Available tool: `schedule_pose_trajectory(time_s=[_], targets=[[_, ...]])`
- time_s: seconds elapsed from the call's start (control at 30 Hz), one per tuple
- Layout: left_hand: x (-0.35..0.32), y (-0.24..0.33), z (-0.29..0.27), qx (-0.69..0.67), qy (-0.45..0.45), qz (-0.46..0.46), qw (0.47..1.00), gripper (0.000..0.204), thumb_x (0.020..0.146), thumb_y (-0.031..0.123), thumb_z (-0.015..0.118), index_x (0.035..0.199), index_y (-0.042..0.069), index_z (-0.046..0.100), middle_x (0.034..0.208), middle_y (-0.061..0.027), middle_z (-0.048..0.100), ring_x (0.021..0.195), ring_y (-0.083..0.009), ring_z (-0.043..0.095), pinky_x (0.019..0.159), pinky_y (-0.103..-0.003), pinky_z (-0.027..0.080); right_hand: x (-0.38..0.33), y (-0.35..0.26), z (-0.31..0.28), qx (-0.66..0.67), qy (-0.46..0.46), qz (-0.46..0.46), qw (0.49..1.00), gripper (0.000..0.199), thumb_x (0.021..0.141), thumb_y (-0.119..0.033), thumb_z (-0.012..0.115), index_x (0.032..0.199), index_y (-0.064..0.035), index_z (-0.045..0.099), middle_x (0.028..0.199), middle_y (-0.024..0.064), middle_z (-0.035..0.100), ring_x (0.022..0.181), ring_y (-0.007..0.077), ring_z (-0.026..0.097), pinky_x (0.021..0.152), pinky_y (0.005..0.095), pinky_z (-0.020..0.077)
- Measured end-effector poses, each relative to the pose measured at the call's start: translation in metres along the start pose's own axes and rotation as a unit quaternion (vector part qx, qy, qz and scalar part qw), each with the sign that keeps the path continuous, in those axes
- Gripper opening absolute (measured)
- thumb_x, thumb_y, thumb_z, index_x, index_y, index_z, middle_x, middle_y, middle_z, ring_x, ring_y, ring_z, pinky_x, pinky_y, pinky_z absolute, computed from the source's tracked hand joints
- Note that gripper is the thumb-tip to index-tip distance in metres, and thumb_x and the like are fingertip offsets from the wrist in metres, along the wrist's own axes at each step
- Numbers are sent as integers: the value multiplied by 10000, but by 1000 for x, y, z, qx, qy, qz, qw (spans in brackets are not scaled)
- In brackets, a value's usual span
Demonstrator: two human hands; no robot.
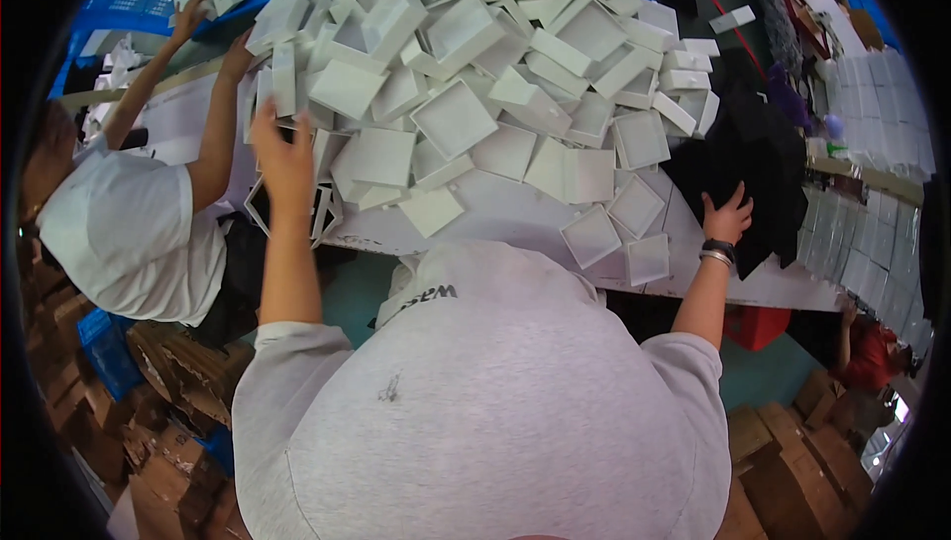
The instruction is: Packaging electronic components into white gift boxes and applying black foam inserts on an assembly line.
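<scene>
I see the left hand (285, 156) blurred, fingers apart, at the left edge of the box pile (454, 119); the right hand (728, 216) spreads on black cloth (745, 149) right of it. Sweeping leftward could knock down loose boxes (649, 259) fronting the pile.

A white table (507, 209) carries heaped white open boxes (454, 120) and, rightward, crumpled black material (743, 168).

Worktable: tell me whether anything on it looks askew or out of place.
Yes: the white boxes lie jumbled at all angles in a heap on the worktable, not neatly stacked. Dark-edged pieces near the left hand stand out against the white. No spill shows.
</scene>
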State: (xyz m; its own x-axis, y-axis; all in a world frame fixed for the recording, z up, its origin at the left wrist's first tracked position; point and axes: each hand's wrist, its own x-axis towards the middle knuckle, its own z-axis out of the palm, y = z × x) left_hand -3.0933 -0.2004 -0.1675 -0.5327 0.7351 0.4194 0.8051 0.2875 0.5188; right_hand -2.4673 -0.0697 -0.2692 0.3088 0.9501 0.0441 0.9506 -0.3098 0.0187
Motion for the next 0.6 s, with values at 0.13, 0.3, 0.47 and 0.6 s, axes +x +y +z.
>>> schedule_pose_trajectory(time_s=[0.13,0.3,0.47,0.6], targets=[[-69,66,45,-4,-201,172,964,472,785,194,683,1178,4,504,1114,-182,562,1040,-298,538,897,-367,420,15,34,6,129,93,-60,986,583,806,-279,645,1330,-149,426,1275,209,437,1141,389,452,942,474,400],[-80,75,111,-25,-94,15,995,472,757,208,698,1142,1,521,969,-147,611,881,-285,593,790,-346,470,-12,-4,-54,149,242,-69,956,390,830,-89,581,1218,-89,547,1196,171,527,1096,336,510,931,399,413],[-65,73,116,-102,-210,-143,962,401,755,171,669,1102,18,535,782,-104,580,699,-225,569,656,-315,467,-40,-43,-74,383,176,-75,904,383,866,-224,627,1186,-26,552,1095,148,623,977,225,603,854,307,451],[-80,87,102,-228,-249,-179,924,321,764,92,577,1079,37,548,734,-58,529,648,-144,517,582,-283,437,-94,-93,-95,502,58,-63,860,361,847,-208,649,1145,-22,564,1082,128,610,971,226,585,861,312,440]])
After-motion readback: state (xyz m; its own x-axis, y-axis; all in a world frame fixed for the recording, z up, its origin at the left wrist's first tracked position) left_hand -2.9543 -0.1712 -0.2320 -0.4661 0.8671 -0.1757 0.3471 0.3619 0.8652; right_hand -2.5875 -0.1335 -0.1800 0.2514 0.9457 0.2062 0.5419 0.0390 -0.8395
